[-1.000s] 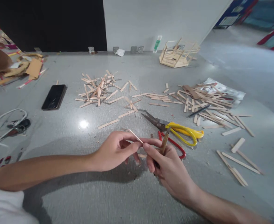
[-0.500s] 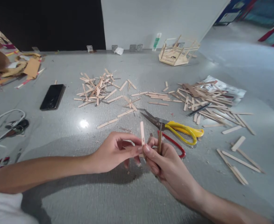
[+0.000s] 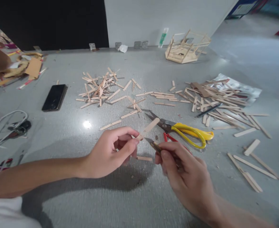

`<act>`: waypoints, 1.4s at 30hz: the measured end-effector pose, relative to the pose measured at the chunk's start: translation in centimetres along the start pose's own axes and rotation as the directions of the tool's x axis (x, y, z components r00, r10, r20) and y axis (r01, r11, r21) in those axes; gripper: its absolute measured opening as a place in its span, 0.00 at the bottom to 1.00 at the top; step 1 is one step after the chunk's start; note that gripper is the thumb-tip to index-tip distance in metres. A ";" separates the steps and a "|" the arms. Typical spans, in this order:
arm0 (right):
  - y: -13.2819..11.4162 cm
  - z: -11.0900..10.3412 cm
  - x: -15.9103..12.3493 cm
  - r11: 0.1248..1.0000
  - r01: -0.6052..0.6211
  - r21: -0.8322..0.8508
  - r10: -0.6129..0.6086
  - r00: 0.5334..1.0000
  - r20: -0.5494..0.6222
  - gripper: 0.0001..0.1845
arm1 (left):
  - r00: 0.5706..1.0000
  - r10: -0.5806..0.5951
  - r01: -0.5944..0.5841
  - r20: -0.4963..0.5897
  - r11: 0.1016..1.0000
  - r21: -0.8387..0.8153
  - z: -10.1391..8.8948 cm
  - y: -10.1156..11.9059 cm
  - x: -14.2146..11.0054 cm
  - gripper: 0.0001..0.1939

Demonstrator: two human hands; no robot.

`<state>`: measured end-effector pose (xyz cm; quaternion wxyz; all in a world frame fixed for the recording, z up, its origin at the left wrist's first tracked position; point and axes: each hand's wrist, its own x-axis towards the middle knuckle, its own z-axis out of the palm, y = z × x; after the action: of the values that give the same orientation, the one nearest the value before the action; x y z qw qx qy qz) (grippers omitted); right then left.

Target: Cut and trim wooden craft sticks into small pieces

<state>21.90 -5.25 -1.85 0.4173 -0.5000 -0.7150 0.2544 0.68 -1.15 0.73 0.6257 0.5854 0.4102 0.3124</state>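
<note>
My left hand pinches a wooden craft stick between thumb and fingertips, the stick slanting up to the right. My right hand is closed around the handle of a craft knife. The knife's blade points left, close to the held stick near my left fingertips; whether it touches cannot be made out. Below the left fingers a second craft stick shows, partly hidden, and I cannot tell if it is held. Just beyond the right hand lie yellow-handled scissors and a red-handled tool, mostly covered by the hand.
Loose craft sticks are heaped at centre left, with another pile at right beside a pen. A stick-built frame and a glue tube stand at the back. A phone and white cable lie left.
The stick has gone from upright to slanting right. My right hand has let go of it, moved right and turned the knife so its blade points at the stick.
</note>
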 end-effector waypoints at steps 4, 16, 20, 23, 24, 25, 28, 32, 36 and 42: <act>0.2 0.1 -0.1 0.995 0.020 -0.100 -0.023 0.999 -0.022 0.06 | 0.995 0.086 -0.079 -0.044 0.987 0.140 0.0 0.5 -0.1 0.12; 2.2 1.0 0.3 0.954 0.084 -0.287 -0.073 0.996 0.051 0.13 | 0.998 0.041 -0.061 0.052 0.872 0.486 -3.1 -2.7 3.7 0.15; 3.0 1.5 1.1 0.972 0.001 -0.237 0.035 0.989 0.146 0.13 | 0.994 0.030 -0.084 0.102 0.811 0.579 -3.8 -3.8 4.6 0.14; 3.3 1.6 1.3 0.968 0.021 -0.249 0.018 0.988 0.154 0.15 | 0.990 0.077 -0.136 0.121 0.776 0.616 -3.8 -3.9 4.6 0.14; 3.4 1.5 1.3 0.964 0.033 -0.263 0.007 0.988 0.152 0.16 | 0.988 0.084 -0.145 0.127 0.772 0.619 -3.8 -3.8 4.6 0.14; 3.4 1.5 1.2 0.960 0.047 -0.276 -0.004 0.988 0.153 0.16 | 0.987 0.083 -0.149 0.134 0.770 0.621 -3.8 -3.8 4.6 0.14; 3.8 1.4 0.9 0.943 0.100 -0.318 -0.043 0.982 0.182 0.18 | 0.986 0.061 -0.144 0.154 0.773 0.618 -3.9 -3.8 4.8 0.13; 4.4 1.5 0.5 0.891 0.225 -0.394 -0.148 0.965 0.217 0.19 | 0.985 0.028 -0.126 0.168 0.782 0.610 -4.2 -3.8 5.0 0.12; 4.6 1.5 0.5 0.818 0.322 -0.477 -0.232 0.943 0.240 0.19 | 0.985 0.024 -0.124 0.169 0.781 0.612 -4.3 -4.0 5.1 0.12; 4.1 1.3 0.7 0.708 0.399 -0.583 -0.290 0.917 0.275 0.20 | 0.981 0.026 -0.139 0.192 0.787 0.601 -4.4 -4.2 5.1 0.14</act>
<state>22.73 -3.03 -5.56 0.2069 -0.4447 -0.8705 -0.0411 -1.17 4.91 -4.06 0.4219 0.7984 0.4070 0.1378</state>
